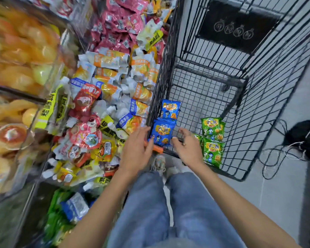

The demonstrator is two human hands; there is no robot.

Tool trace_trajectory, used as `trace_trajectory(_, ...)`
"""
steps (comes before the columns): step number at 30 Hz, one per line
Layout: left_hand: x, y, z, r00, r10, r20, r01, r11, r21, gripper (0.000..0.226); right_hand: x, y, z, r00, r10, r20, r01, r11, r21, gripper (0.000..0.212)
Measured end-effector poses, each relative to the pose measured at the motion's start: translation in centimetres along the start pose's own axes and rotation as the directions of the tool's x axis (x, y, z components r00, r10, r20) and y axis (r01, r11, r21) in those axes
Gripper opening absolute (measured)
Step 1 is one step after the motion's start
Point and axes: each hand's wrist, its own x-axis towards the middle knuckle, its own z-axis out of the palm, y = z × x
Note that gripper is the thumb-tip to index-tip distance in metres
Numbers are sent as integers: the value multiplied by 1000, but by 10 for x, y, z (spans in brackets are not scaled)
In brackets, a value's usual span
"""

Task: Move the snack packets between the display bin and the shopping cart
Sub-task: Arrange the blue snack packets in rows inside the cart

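Entry: shopping cart [209, 73] observed at 1 o'clock of the view, display bin [30, 199] at 9 to 11 o'clock, heaped with mixed snack packets.

Task item: the near blue packet [162, 134] was found inside the cart, leaning against the near wall, at 12 o'clock of the hands. A second blue packet [170, 109] lay just beyond it, touching or overlapping its top edge. The green packets [213, 151] lay at 3 o'clock of it, in the cart's near right corner.

Hands: the left hand [138, 151] was held flat with fingers straight, over the orange handle grip [155, 148], fingertips at the packet's lower left corner. The right hand [186, 149] was held relaxed, fingers loosely bent, just beside the packet's right edge. Nothing was gripped by either hand. Actual contact with the film could not be confirmed.

Handling, judged: the packet is taken to be light, air-puffed and soft, with glossy film likely to slip under a flat press. The contents are probably brittle, so squeezing the middle is to be avoided. A pinch on the crimped top seam, or light pressure on the two side edges, is judged the safest hold. A lift clear of the wire wall would be needed, since corners could snag in the mesh.
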Motion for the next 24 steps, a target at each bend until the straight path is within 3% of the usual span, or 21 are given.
trace_trajectory(2,-27,0,-5,997,-47,55,45,998,39,40,-28,0,-16,994,-113,8,113,994,-4,44)
trace_trajectory(6,-87,2,2,943,-310,123,305,951,59,42,-76,23,-38,952,-247,183,258,965,-42,44)
trace_trajectory(8,-121,7,11,894,-433,112,437,899,-10,41,-92,42,-49,915,-266,302,303,950,-81,43)
trace_trajectory(10,-156,14,20,829,-555,75,558,808,-190,39,-102,57,-58,879,-233,417,312,941,-133,43)
trace_trajectory(13,-209,25,32,693,-720,40,650,601,-465,34,-112,63,-59,793,-208,573,383,901,-204,43)
trace_trajectory(16,-263,31,46,523,-852,7,676,410,-612,31,-121,46,-39,669,-281,688,559,800,-217,42)
trace_trajectory(21,-340,33,69,244,-970,2,569,142,-810,29,-146,-7,14,425,-329,843,742,660,-117,42)
trace_trajectory(24,-375,27,80,103,-993,51,498,7,-867,27,-165,-35,45,345,-317,883,785,613,-87,41)
